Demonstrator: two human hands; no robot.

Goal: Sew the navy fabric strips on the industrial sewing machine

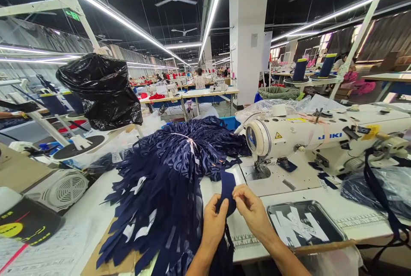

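Between my two hands is a navy fabric strip [228,183], curving up toward the sewing machine. My left hand [213,219] pinches its left edge, thumb on top. The closed fingertips of my right hand [252,211] grip the strip's right edge. Left of my hands lies a large tied bundle of navy fabric pieces [160,201], spreading over the table, with white scraps among them. A white sewing machine [289,134] stands beyond my right hand, its needle and presser foot [259,169] apart from the strip.
A black tray [337,229] with white labels sits right of my right hand. A printed ruler [247,241] runs along the table's front edge. A black plastic bag [102,91] hangs at the left. Thread cones [299,70] stand behind the machine. A dark strap [380,190] dangles at the right.
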